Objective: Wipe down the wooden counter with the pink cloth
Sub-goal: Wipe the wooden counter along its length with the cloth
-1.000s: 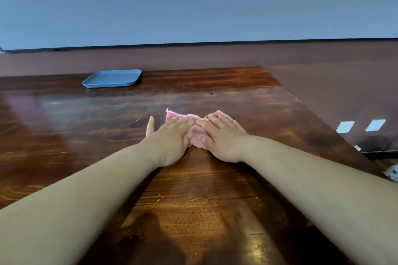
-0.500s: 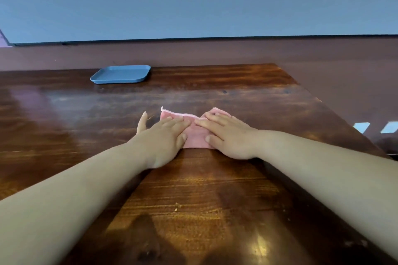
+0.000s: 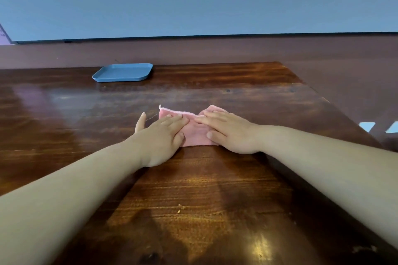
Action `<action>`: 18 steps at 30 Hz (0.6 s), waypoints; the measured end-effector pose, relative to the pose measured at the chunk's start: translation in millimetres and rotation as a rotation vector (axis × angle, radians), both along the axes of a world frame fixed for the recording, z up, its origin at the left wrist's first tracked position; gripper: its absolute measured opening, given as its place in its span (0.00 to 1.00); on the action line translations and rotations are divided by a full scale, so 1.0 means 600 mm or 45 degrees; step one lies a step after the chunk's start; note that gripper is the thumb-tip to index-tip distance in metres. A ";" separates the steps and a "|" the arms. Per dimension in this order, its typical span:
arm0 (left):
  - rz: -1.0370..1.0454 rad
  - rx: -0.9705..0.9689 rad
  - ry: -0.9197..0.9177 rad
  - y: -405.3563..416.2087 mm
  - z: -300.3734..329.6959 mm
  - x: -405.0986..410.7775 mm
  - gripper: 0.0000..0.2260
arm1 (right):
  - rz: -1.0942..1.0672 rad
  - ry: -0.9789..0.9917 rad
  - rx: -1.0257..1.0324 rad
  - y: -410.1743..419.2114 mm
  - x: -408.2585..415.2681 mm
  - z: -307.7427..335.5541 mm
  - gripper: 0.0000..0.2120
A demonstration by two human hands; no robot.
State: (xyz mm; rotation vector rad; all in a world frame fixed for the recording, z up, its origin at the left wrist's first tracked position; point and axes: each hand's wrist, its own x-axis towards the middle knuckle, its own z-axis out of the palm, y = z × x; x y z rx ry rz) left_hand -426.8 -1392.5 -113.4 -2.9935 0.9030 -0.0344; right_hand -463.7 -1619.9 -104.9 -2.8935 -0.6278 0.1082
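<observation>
**Both palms flat on the cloth**

I see my left hand [image 3: 160, 137] and right hand [image 3: 229, 133] lying flat, fingers straight and released, pressing the pink cloth [image 3: 195, 133] against the wooden counter [image 3: 193, 189] from either side, fingertips nearly meeting over its middle. The left thumb rests on bare wood beside the cloth. A few crumbs [image 3: 179, 207] lie nearer me. Well apart, at the counter's far edge, sits a blue tray [image 3: 122, 72].
</observation>
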 end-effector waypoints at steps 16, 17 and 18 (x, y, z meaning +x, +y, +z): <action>0.053 0.082 0.090 -0.083 0.020 -0.078 0.25 | -0.195 -0.021 0.000 -0.025 -0.088 0.020 0.25; 0.079 0.085 0.085 -0.097 0.026 -0.078 0.24 | -0.246 -0.026 -0.052 -0.020 -0.085 0.022 0.25; 0.080 0.082 0.083 -0.106 0.032 -0.081 0.23 | -0.283 -0.021 -0.079 -0.017 -0.089 0.022 0.25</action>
